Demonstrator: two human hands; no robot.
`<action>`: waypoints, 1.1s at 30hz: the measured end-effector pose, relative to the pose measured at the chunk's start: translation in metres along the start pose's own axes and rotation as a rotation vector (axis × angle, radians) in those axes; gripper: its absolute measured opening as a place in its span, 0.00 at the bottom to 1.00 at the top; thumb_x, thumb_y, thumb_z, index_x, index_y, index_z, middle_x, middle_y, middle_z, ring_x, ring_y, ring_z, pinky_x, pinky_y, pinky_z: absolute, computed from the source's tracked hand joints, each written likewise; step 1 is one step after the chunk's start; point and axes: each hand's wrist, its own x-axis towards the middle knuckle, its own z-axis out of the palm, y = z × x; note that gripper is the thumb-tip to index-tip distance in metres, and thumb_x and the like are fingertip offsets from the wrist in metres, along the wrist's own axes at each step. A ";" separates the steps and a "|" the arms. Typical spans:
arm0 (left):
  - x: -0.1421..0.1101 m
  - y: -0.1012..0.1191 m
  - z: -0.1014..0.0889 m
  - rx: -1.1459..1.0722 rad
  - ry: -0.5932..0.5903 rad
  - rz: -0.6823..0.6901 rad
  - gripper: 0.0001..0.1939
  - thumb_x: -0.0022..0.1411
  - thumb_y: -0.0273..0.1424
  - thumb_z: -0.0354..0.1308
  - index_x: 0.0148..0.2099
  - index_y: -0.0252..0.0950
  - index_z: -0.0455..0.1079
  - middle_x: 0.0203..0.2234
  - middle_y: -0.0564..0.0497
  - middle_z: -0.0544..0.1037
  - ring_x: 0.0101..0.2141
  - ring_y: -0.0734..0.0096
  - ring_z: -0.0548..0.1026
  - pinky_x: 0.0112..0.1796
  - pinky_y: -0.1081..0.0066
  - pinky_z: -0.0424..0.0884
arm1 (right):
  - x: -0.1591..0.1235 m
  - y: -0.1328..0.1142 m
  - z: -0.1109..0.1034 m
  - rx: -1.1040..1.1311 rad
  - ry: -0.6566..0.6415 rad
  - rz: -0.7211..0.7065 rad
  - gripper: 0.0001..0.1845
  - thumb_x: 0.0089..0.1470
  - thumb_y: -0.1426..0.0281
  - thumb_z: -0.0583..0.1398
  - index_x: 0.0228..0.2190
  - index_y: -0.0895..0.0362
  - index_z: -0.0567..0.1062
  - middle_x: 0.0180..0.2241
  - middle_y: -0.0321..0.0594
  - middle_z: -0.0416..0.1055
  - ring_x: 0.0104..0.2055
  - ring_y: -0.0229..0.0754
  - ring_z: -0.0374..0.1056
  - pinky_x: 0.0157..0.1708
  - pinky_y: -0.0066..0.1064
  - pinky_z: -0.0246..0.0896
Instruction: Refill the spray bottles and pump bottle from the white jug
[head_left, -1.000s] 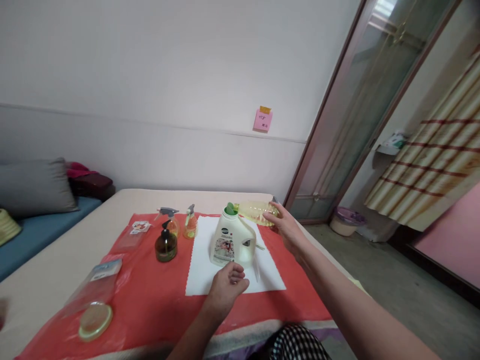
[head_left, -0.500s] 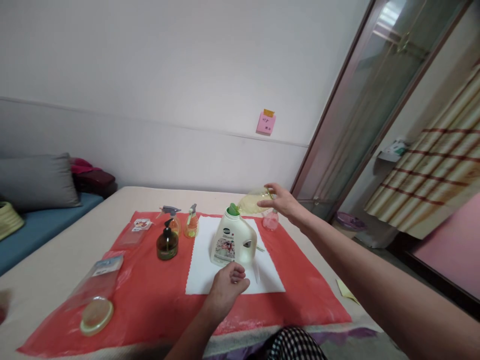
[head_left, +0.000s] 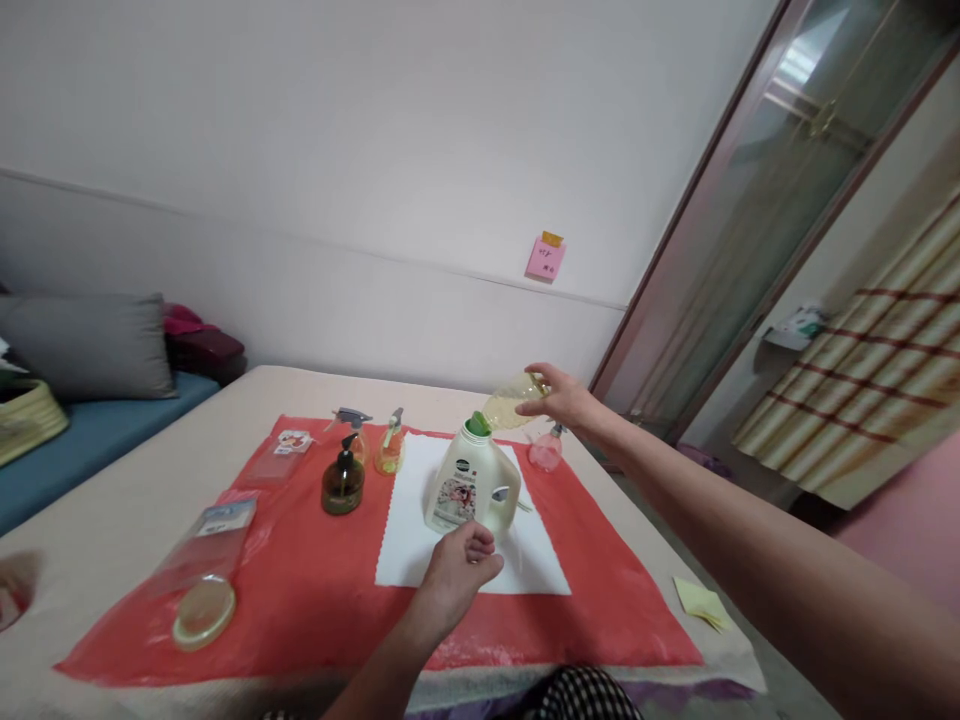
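Note:
My right hand (head_left: 559, 395) grips a clear yellowish bottle (head_left: 514, 402) at its far right end. The bottle is tilted, its left end low against a green spout-like piece (head_left: 477, 423) in the mouth of a pale green detergent jug (head_left: 480, 485). That jug stands upright on a white sheet (head_left: 409, 560), its handle to the right. In front of the jug's base is my left hand (head_left: 457, 570), fingers loosely curled and thumb apart, with nothing visible in it. Whether it touches the jug, I cannot tell.
A dark pump bottle (head_left: 343, 488), a small yellow spray bottle (head_left: 390, 452) and another sprayer (head_left: 356, 430) stand left on the red mat (head_left: 315, 600). A pink bottle (head_left: 546, 452) is behind right. Clear bags and a round lid (head_left: 204, 612) lie left; yellow notes (head_left: 701, 602) lie right.
The clear bottle's right end looks slightly higher, and its left end remains at the jug's mouth. My left hand has hardly moved. The whole view has shifted a little.

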 end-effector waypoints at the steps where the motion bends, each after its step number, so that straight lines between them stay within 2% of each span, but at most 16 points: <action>1: 0.000 0.000 0.000 -0.001 -0.001 0.002 0.10 0.45 0.29 0.65 0.33 0.35 0.71 0.27 0.52 0.74 0.32 0.68 0.73 0.37 0.69 0.68 | 0.000 -0.001 0.000 -0.012 0.005 -0.002 0.41 0.31 0.66 0.74 0.51 0.50 0.74 0.40 0.40 0.76 0.40 0.47 0.72 0.41 0.38 0.67; 6: 0.000 0.002 -0.001 -0.005 -0.004 0.007 0.09 0.46 0.28 0.64 0.33 0.35 0.71 0.27 0.53 0.74 0.32 0.69 0.72 0.37 0.70 0.67 | 0.000 -0.012 -0.002 -0.041 0.007 -0.027 0.41 0.30 0.68 0.74 0.51 0.50 0.75 0.45 0.42 0.77 0.44 0.50 0.72 0.45 0.40 0.67; 11: 0.000 0.002 -0.001 -0.006 -0.010 0.007 0.08 0.46 0.27 0.64 0.32 0.36 0.70 0.27 0.53 0.74 0.31 0.70 0.72 0.36 0.71 0.67 | -0.001 -0.014 0.001 0.000 0.015 -0.033 0.42 0.29 0.69 0.74 0.51 0.51 0.76 0.45 0.43 0.77 0.45 0.50 0.73 0.45 0.40 0.67; 17: 0.000 -0.001 -0.002 0.002 -0.013 0.008 0.09 0.46 0.29 0.63 0.33 0.36 0.70 0.27 0.54 0.74 0.31 0.69 0.72 0.36 0.70 0.67 | -0.007 -0.004 -0.001 0.138 0.049 0.013 0.42 0.27 0.68 0.75 0.49 0.50 0.77 0.41 0.40 0.76 0.40 0.47 0.73 0.42 0.39 0.68; 21: 0.001 -0.004 -0.001 0.018 -0.016 -0.006 0.09 0.46 0.30 0.63 0.33 0.36 0.70 0.28 0.52 0.75 0.32 0.68 0.73 0.36 0.69 0.67 | -0.025 0.013 -0.006 0.276 0.102 0.091 0.44 0.24 0.66 0.76 0.49 0.50 0.75 0.44 0.40 0.74 0.39 0.46 0.72 0.40 0.40 0.68; 24: 0.002 -0.007 0.001 0.032 -0.018 -0.019 0.10 0.46 0.31 0.64 0.33 0.36 0.71 0.29 0.51 0.75 0.33 0.66 0.73 0.37 0.68 0.68 | -0.054 0.031 0.000 0.416 0.167 0.189 0.44 0.26 0.64 0.76 0.49 0.51 0.72 0.44 0.40 0.74 0.41 0.47 0.73 0.41 0.39 0.68; 26: 0.002 -0.009 0.003 0.040 -0.019 -0.028 0.11 0.46 0.33 0.65 0.34 0.36 0.70 0.29 0.50 0.75 0.33 0.65 0.74 0.39 0.67 0.68 | -0.084 0.043 0.016 0.527 0.219 0.286 0.40 0.30 0.61 0.75 0.47 0.52 0.70 0.43 0.41 0.75 0.41 0.47 0.73 0.40 0.37 0.68; 28: 0.003 -0.013 0.005 0.052 -0.016 -0.038 0.14 0.47 0.36 0.66 0.36 0.35 0.71 0.31 0.48 0.76 0.36 0.63 0.75 0.41 0.65 0.69 | -0.123 0.051 0.043 0.658 0.242 0.387 0.34 0.38 0.55 0.71 0.46 0.52 0.68 0.43 0.43 0.75 0.40 0.48 0.74 0.37 0.38 0.68; 31: 0.004 -0.020 0.009 -0.025 -0.010 -0.018 0.29 0.49 0.41 0.69 0.50 0.35 0.68 0.45 0.41 0.77 0.47 0.56 0.76 0.48 0.62 0.70 | -0.191 0.051 0.094 0.889 0.248 0.494 0.32 0.42 0.49 0.68 0.45 0.51 0.67 0.42 0.42 0.76 0.38 0.48 0.75 0.37 0.40 0.69; 33: 0.002 -0.023 0.013 -0.155 -0.048 0.009 0.40 0.46 0.44 0.72 0.59 0.38 0.62 0.52 0.39 0.75 0.53 0.53 0.74 0.50 0.61 0.70 | -0.231 0.045 0.126 1.254 0.244 0.604 0.31 0.41 0.53 0.72 0.43 0.49 0.68 0.43 0.40 0.77 0.41 0.48 0.75 0.38 0.38 0.69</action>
